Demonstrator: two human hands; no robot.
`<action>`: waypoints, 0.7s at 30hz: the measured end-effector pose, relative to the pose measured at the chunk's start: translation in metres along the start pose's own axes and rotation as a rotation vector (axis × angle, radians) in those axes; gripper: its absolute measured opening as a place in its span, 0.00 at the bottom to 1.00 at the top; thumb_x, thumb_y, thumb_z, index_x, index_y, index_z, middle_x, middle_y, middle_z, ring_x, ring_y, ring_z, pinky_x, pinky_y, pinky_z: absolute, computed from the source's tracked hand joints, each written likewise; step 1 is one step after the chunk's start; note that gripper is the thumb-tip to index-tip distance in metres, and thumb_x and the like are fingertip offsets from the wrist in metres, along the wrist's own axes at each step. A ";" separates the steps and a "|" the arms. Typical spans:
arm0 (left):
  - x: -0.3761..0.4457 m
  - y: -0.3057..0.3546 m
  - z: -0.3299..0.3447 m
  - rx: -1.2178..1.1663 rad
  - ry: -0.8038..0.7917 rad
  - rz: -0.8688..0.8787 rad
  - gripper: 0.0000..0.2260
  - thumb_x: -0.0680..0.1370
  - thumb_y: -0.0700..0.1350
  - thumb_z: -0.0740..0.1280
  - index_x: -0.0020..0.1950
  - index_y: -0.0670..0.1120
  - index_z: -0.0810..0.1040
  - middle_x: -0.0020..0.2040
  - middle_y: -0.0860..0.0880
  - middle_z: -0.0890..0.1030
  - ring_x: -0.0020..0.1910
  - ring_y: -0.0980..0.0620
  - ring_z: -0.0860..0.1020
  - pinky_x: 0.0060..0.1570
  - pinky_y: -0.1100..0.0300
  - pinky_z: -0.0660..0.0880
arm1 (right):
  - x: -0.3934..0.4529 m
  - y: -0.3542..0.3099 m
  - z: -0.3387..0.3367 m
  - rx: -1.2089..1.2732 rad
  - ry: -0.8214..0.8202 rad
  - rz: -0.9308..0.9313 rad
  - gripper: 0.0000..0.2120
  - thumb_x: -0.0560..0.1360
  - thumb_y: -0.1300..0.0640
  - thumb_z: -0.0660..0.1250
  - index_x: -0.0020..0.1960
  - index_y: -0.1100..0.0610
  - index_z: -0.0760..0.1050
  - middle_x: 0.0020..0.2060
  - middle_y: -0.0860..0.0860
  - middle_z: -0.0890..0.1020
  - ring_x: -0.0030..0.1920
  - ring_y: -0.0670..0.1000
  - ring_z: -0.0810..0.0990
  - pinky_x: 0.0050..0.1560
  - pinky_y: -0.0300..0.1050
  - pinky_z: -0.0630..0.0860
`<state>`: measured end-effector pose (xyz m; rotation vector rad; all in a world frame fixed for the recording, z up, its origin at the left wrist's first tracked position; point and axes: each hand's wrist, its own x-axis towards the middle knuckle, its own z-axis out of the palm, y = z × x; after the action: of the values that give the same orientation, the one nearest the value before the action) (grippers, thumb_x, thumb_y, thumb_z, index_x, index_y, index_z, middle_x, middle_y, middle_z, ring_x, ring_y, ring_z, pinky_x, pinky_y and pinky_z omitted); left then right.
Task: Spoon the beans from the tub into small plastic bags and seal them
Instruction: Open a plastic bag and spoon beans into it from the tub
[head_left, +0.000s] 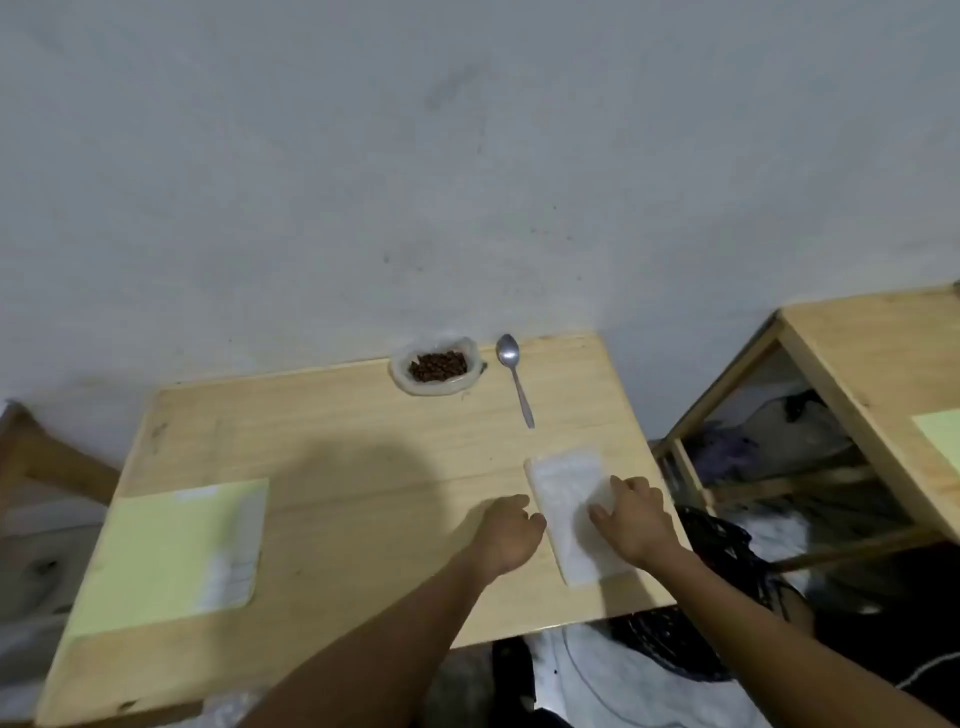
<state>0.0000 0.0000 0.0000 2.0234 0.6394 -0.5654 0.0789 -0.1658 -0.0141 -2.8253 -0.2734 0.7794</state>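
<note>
A clear tub (435, 385) of dark brown beans stands at the far edge of the wooden table (363, 457), by the wall. A metal spoon (515, 379) lies just right of it, handle pointing toward me. A stack of small clear plastic bags (563, 499) lies flat near the table's right front. My right hand (631, 519) rests on top of the stack, its fingers curled at the bags' surface. My left hand (511, 530) touches the stack's left edge with curled fingers. Whether either hand pinches a bag cannot be made out.
A pale yellow-green sheet or folder (171, 545) lies on the table's left front. A second wooden table or shelf (862, 364) stands to the right with clothes beneath. Cloth and dark items lie on the floor below the table's right front edge.
</note>
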 end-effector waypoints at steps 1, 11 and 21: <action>0.001 0.004 0.006 -0.051 -0.024 -0.024 0.22 0.81 0.45 0.59 0.74 0.40 0.68 0.66 0.43 0.77 0.66 0.46 0.74 0.57 0.64 0.68 | 0.000 0.002 0.002 0.007 -0.012 0.013 0.25 0.81 0.45 0.58 0.73 0.57 0.61 0.69 0.58 0.65 0.68 0.61 0.64 0.62 0.53 0.69; 0.014 0.005 0.038 -0.084 0.058 -0.044 0.20 0.73 0.47 0.60 0.61 0.39 0.74 0.57 0.42 0.76 0.55 0.41 0.77 0.50 0.55 0.75 | 0.008 0.018 0.021 0.500 0.115 0.089 0.18 0.77 0.51 0.67 0.64 0.55 0.72 0.63 0.55 0.73 0.66 0.58 0.68 0.57 0.47 0.64; 0.001 0.015 -0.039 -0.235 0.557 0.315 0.04 0.79 0.38 0.65 0.50 0.46 0.77 0.37 0.52 0.79 0.34 0.58 0.76 0.34 0.69 0.68 | -0.016 -0.035 -0.036 1.243 0.075 -0.087 0.08 0.76 0.61 0.70 0.51 0.55 0.72 0.36 0.53 0.75 0.41 0.52 0.77 0.45 0.47 0.73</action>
<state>0.0155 0.0272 0.0273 2.0014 0.6521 0.2630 0.0798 -0.1413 0.0322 -1.6421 0.0977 0.5225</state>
